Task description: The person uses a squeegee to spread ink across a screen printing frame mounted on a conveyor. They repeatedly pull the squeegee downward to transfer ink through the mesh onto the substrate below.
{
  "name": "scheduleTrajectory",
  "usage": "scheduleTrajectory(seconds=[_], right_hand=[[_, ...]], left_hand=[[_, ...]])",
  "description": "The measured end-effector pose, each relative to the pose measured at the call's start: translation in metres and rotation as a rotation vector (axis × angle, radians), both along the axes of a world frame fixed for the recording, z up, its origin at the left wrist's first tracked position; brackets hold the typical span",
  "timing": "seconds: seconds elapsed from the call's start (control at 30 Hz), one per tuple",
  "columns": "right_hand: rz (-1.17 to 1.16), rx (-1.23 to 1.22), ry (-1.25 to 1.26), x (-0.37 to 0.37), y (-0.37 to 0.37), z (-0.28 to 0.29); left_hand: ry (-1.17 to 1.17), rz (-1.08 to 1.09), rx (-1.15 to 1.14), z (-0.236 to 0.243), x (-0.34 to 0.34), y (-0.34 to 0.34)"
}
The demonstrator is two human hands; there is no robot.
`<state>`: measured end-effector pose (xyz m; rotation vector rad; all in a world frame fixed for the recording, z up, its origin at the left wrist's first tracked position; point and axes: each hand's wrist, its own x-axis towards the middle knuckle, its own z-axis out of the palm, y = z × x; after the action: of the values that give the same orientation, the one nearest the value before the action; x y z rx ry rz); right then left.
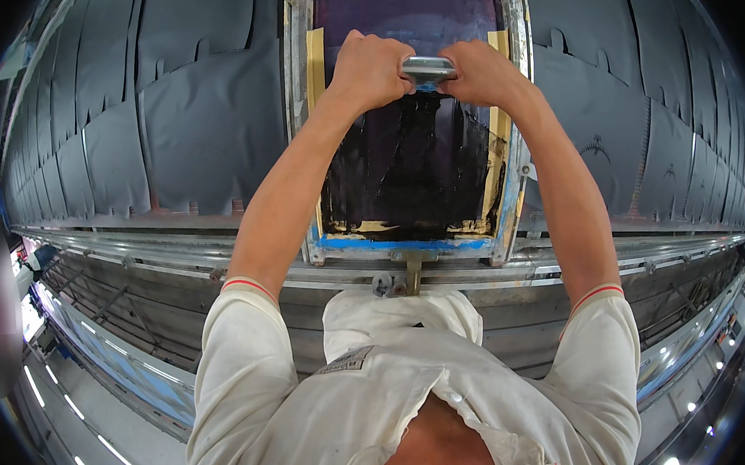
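Both my hands grip a squeegee (427,65) with a silvery handle, one at each end. My left hand (373,69) wraps its left end, and my right hand (484,72) closes round its right end. Under it lies a screen printing frame (301,152) with a metal border and a dark purple mesh (410,8). Glossy black ink (407,166) covers the mesh on the near side of the squeegee. Tan tape (316,70) lines the frame's inner sides, and blue tape (407,245) runs along its near edge. The squeegee's blade is mostly hidden by my hands.
Dark grey sheets (213,131) lie in overlapping rows on the long table to the left. More such sheets (587,117) lie to the right. A metal rail (177,240) runs along the table's near edge, with a bracket (413,273) at the frame's near side.
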<state>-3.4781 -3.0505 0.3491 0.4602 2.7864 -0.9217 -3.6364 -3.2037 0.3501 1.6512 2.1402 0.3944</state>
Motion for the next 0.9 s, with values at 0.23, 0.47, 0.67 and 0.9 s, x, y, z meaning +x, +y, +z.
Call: scheduleTrajectory(seconds=[0.23,0.47,0.67,0.9], right_hand=[[0.055,0.127,0.044,0.069,-0.087,-0.002],[-0.272,-0.153,0.152,0.107,-0.114,0.036],[-1.068,0.078,0.354,0.148,-0.016,-0.021],[-1.182,-0.237,0.255,0.145,-0.012,-0.065]], left_hand=[[0.056,-0.059,0.074,-0.009,0.068,-0.089],[-0.024,-0.080,0.028,0.001,0.095,-0.133],[0.066,-0.031,0.103,0.007,0.043,-0.071],[-0.072,0.071,0.043,0.007,0.013,-0.027]])
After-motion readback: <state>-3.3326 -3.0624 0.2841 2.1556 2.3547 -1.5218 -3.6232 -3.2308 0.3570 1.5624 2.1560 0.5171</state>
